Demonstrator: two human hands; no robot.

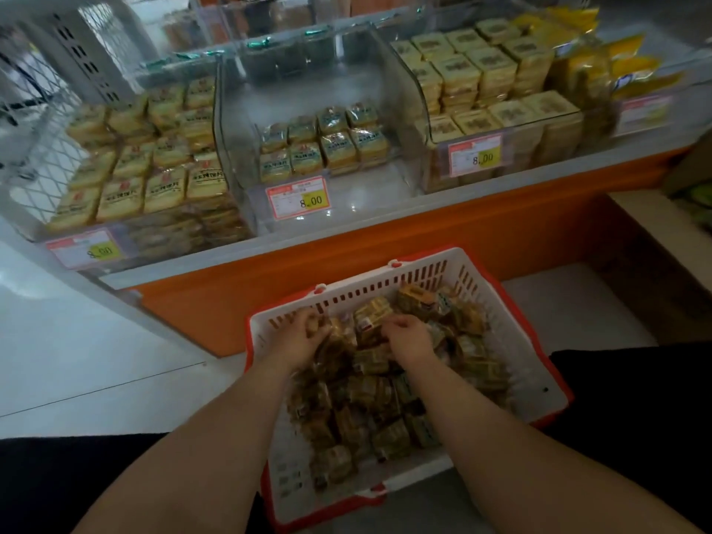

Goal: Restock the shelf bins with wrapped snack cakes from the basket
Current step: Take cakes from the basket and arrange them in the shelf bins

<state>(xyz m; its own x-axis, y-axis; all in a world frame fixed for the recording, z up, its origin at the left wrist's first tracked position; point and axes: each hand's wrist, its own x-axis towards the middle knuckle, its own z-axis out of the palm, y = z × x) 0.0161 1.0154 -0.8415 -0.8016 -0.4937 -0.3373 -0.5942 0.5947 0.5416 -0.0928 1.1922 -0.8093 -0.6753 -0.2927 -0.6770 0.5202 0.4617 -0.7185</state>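
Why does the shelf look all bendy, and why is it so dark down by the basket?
Head view: the wide-angle lens bends the orange shelf edge; the clear plastic bins catch hazy glare and the far corners blur; the white basket with red rim, its wrapped snack cakes and both hands, left and right, sit in dim light.

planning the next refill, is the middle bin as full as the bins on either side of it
No, the middle bin holds only a low cluster of snack cakes near its front, while the left bin and right bin are stacked high.
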